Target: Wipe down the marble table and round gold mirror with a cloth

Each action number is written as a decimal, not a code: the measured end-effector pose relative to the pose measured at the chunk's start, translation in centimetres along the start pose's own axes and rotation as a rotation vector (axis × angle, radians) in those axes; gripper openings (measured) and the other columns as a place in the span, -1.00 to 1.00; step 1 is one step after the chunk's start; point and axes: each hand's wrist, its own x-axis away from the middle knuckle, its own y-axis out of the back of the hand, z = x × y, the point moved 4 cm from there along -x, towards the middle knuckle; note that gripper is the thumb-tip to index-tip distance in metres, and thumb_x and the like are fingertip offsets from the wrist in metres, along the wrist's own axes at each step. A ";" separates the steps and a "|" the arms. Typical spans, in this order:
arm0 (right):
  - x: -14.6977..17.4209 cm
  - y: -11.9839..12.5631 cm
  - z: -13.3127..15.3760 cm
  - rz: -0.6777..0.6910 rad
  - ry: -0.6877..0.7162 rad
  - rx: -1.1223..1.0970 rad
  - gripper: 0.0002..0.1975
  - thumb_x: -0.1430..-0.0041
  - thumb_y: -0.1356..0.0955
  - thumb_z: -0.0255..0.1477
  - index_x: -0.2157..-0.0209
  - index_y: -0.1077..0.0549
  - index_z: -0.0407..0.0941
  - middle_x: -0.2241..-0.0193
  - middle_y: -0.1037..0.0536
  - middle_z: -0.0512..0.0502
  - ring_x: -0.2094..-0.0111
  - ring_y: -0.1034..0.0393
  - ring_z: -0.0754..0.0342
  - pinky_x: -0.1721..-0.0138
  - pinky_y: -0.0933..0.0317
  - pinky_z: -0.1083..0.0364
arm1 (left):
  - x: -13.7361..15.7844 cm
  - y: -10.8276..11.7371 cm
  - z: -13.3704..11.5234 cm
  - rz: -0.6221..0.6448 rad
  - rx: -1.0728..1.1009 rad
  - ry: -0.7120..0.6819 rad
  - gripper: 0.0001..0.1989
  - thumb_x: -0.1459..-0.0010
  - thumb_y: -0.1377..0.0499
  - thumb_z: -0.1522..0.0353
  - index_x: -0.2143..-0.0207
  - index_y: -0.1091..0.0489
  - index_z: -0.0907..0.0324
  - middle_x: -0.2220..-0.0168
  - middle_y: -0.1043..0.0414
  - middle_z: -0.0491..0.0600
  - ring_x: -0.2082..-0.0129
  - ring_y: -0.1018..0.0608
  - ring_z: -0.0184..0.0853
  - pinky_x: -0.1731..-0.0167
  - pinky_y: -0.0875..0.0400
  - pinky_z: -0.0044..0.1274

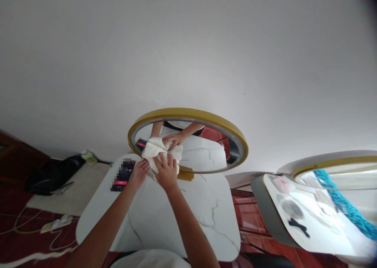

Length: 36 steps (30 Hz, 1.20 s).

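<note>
A round mirror (pixel 203 152) with a gold frame stands tilted on a white marble-patterned table (pixel 165 221), on a gold base (pixel 186 175). My right hand (pixel 167 170) presses a crumpled white cloth (pixel 153 149) against the lower left of the glass, its fingers spread over the folds. At the mirror's lower left edge, my left hand (pixel 140 173) has its fingers curled at the frame, close beside the cloth. Its fingertips are partly hidden. Both hands and the cloth show again as a reflection in the glass.
A phone (pixel 123 177) with a lit screen lies on the table's left. A plain wall (pixel 188 55) rises behind. To the right stands another table (pixel 294 217) with a second gold-framed mirror (pixel 347 177). On the left are a black bag (pixel 55 175), a bottle (pixel 88 157) and a power strip (pixel 56 224).
</note>
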 end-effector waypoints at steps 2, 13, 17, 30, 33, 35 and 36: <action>0.8 -2.4 -0.1 0.079 -0.017 -0.009 -0.39 -0.15 -0.33 -0.30 -0.22 -0.13 0.11 -0.24 -0.14 -0.06 -0.16 -0.01 -0.23 -0.04 -0.06 -0.17 | 0.0 -0.2 -0.1 0.022 0.007 0.006 -0.82 -0.09 -0.01 0.52 0.52 -0.31 0.18 0.52 -0.41 -0.11 0.53 -0.48 -0.44 0.43 -0.36 -0.58; 4.2 -7.7 -1.3 0.287 -0.178 -0.034 -0.39 -0.05 -0.36 -0.45 -0.16 -0.22 0.10 -0.21 -0.20 -0.06 -0.08 -0.13 -0.15 0.01 -0.08 -0.12 | 0.1 0.5 -1.9 0.045 -0.086 -0.045 -0.79 -0.13 0.00 0.49 0.30 -0.44 0.23 0.26 -0.52 0.03 0.26 -0.55 -0.36 0.29 -0.38 -0.57; 2.9 -4.1 -0.6 0.156 -0.126 -0.033 -0.37 -0.10 -0.35 -0.34 -0.21 -0.14 0.15 -0.24 -0.16 -0.01 -0.14 -0.03 -0.19 -0.02 -0.06 -0.13 | 0.3 0.7 -3.5 0.063 -0.098 -0.128 -0.79 -0.12 -0.03 0.48 0.27 -0.45 0.21 0.20 -0.52 0.02 0.18 -0.54 -0.35 0.20 -0.37 -0.56; -1.5 5.9 1.9 -0.173 -0.070 0.020 -0.30 -0.09 -0.34 -0.31 -0.26 -0.08 0.13 -0.26 -0.08 -0.02 -0.15 0.03 -0.30 -0.05 -0.02 -0.20 | 1.2 1.3 -8.5 0.199 -0.288 -0.349 -0.80 -0.04 -0.14 0.44 0.26 -0.49 0.19 0.11 -0.50 0.03 0.05 -0.49 -0.24 0.05 -0.30 -0.52; -0.9 1.9 2.3 -0.062 -0.071 0.008 -0.34 -0.06 -0.36 -0.32 -0.22 -0.16 0.08 -0.23 -0.14 -0.04 -0.13 0.02 -0.28 -0.04 -0.03 -0.18 | 1.3 1.0 -8.6 0.197 -0.325 -0.328 -0.81 -0.06 -0.15 0.39 0.25 -0.48 0.19 0.16 -0.52 0.02 0.05 -0.49 -0.24 0.05 -0.29 -0.51; -0.2 -1.1 2.4 0.022 -0.089 0.000 -0.38 -0.07 -0.36 -0.34 -0.19 -0.20 0.07 -0.22 -0.17 -0.05 -0.13 0.00 -0.25 -0.04 -0.04 -0.15 | 1.1 1.1 -8.6 0.198 -0.347 -0.316 -0.80 -0.08 -0.13 0.38 0.24 -0.48 0.18 0.17 -0.53 0.01 0.06 -0.50 -0.25 0.05 -0.29 -0.51; 0.2 -2.5 2.5 0.067 -0.102 -0.003 -0.39 -0.07 -0.36 -0.37 -0.18 -0.21 0.07 -0.22 -0.18 -0.05 -0.12 -0.02 -0.23 -0.03 -0.04 -0.14 | 1.0 1.1 -8.6 0.205 -0.354 -0.313 -0.79 -0.09 -0.12 0.39 0.23 -0.48 0.18 0.16 -0.52 0.01 0.06 -0.50 -0.27 0.05 -0.29 -0.51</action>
